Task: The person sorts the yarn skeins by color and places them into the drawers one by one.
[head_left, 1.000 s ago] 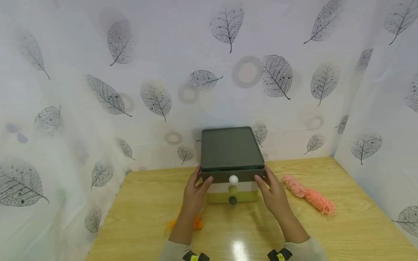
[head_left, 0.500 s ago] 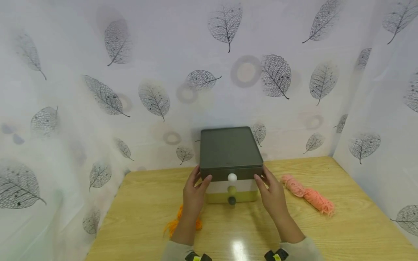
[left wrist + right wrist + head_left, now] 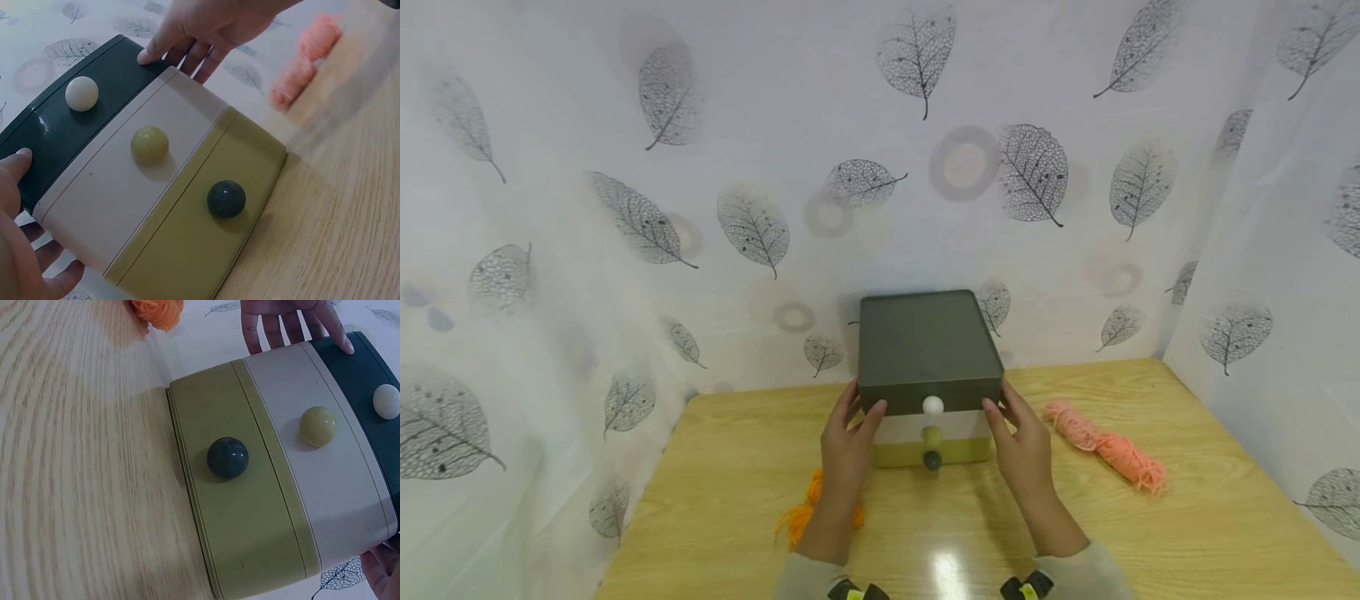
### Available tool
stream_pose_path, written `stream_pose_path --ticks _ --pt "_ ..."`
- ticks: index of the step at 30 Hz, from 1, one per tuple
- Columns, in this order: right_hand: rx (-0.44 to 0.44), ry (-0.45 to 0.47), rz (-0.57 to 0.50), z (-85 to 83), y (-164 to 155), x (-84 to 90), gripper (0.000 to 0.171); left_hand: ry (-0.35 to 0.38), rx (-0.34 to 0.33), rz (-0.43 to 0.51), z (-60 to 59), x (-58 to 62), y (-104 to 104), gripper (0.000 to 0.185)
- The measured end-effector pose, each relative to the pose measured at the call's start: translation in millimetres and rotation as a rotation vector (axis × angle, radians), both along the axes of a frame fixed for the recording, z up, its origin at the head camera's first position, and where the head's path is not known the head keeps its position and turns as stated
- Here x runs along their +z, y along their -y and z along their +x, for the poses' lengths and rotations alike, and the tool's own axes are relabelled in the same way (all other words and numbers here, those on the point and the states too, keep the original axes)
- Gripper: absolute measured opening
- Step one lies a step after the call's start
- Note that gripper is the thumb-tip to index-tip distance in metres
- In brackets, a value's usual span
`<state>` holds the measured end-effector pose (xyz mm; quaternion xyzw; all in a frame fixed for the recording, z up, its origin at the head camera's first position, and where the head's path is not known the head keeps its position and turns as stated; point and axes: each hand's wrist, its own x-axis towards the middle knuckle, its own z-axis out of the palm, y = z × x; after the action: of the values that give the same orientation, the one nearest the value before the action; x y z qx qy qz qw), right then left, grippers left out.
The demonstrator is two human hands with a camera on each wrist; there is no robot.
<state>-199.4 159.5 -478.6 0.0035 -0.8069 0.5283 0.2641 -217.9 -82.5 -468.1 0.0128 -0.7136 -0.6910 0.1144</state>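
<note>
A small three-tier drawer box [image 3: 929, 340] stands against the back wall, dark green on top, off-white in the middle, olive at the bottom. Each tier's front carries a round knob: the white knob [image 3: 82, 94], the yellow-green knob [image 3: 150, 146] and the dark knob [image 3: 227, 457]. My left hand [image 3: 847, 442] grips the left side of the upper tiers, its thumb on the dark green front. Opposite it, my right hand [image 3: 1024, 443] holds the right side the same way, thumb at the front corner. The top tier's front sits flush under the dark top panel.
A bundle of orange yarn [image 3: 815, 492] lies on the wooden table [image 3: 730, 467], partly behind my left forearm. To the right of the box rests a twisted skein of coral-pink yarn [image 3: 1108, 446]. A leaf-patterned sheet [image 3: 865, 242] rises behind and at both sides.
The dark gap under the top panel's front edge has closed, and the panel now meets the green front. Both hands keep their hold at the sides.
</note>
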Motion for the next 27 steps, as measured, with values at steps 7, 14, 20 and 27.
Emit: stream_pose_path --ticks 7,14,20,27 --pt "-0.010 -0.006 -0.002 -0.8 0.0 -2.0 0.050 0.001 -0.001 -0.009 0.3 1.6 0.5 0.069" --pt "-0.011 -0.010 0.020 0.5 -1.1 -2.7 0.050 0.008 -0.007 0.018 0.3 1.9 1.4 0.067" --pt "-0.011 -0.009 0.000 2.1 -1.4 -0.5 0.048 0.001 -0.023 0.029 0.7 2.9 2.7 0.066" --pt "-0.020 -0.085 -0.049 1.9 0.2 0.9 0.042 0.009 -0.047 0.042 1.6 5.7 4.8 0.065"
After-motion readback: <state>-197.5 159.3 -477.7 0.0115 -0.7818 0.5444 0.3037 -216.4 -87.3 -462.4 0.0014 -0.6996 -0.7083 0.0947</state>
